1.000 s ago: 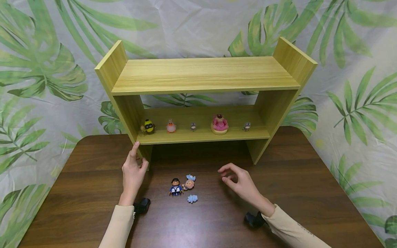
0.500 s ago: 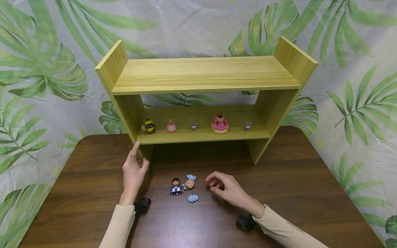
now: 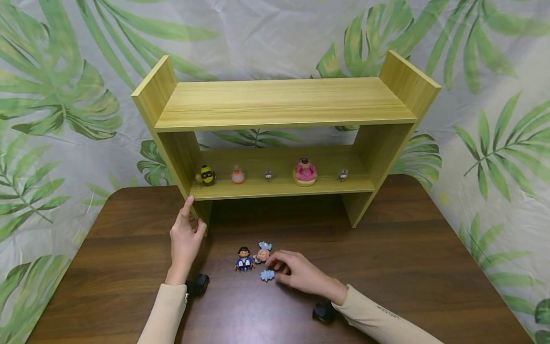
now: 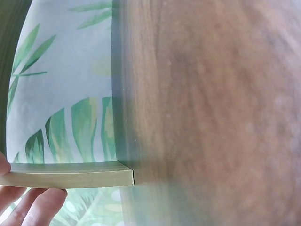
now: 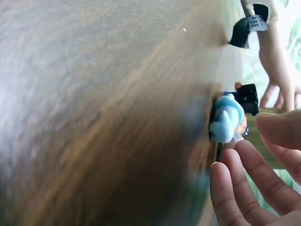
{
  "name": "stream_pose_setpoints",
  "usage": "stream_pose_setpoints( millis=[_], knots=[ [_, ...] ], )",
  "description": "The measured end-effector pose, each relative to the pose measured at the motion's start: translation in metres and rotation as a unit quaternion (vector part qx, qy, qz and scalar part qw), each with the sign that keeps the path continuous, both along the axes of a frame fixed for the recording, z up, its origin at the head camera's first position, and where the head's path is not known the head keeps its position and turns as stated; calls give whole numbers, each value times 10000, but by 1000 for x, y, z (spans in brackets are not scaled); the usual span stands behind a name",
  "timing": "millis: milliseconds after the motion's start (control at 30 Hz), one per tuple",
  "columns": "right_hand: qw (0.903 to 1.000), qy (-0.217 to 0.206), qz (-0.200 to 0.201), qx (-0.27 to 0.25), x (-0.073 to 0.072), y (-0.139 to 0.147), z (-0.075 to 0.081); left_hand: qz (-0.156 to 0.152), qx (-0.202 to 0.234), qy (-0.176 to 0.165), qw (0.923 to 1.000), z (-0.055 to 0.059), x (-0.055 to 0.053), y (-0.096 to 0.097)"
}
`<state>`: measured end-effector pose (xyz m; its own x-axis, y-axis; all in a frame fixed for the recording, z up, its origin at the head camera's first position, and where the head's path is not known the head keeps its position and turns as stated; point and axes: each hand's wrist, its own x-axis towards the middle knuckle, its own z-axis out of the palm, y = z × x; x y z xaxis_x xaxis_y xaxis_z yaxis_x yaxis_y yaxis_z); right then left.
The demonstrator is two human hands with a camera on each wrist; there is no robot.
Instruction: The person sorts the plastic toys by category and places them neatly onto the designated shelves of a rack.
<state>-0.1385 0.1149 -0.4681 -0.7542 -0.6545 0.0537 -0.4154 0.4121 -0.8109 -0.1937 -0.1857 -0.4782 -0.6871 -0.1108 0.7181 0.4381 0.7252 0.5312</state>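
Note:
My left hand (image 3: pixel 185 241) grips the lower left side panel of the wooden shelf (image 3: pixel 283 122), the thumb on one face and fingers on the other in the left wrist view. Over the table, my right hand (image 3: pixel 301 272) reaches beside a small light-blue figurine (image 3: pixel 267 275). Its thumb and fingers are spread apart, and in the right wrist view a gap shows between them and the blue figurine (image 5: pixel 226 120). Close by lie a toy figure in blue with black hair (image 3: pixel 244 259), a pinkish round-headed figurine (image 3: pixel 262 255) and another light-blue figurine (image 3: pixel 265 246).
On the middle board stand a yellow-and-black figurine (image 3: pixel 207 176), a pink duck-like figurine (image 3: pixel 237 175), two small grey figurines and a pink bear-like figurine (image 3: pixel 305 172). The dark wooden table (image 3: pixel 408 263) spreads around the shelf, and a leaf-print cloth (image 3: pixel 275 38) hangs behind.
The right hand has moved left across the table to the nearer light-blue figurine. The left hand keeps its place on the shelf panel, and the figurines have not moved.

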Motion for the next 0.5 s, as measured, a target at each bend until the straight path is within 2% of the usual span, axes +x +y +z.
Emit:
stream_pose_setpoints(
  millis=[200,333,500],
  knots=[
    [9992,95,155,345,1,-7,-3,-20,-85,29,10000,0,0,0],
    [9968,435,263,623,1,-11,-4,-18,-78,17,10000,1,0,0],
    [9880,923,291,1203,1,-16,-4,-37,-66,48,10000,1,0,0]
  ],
)
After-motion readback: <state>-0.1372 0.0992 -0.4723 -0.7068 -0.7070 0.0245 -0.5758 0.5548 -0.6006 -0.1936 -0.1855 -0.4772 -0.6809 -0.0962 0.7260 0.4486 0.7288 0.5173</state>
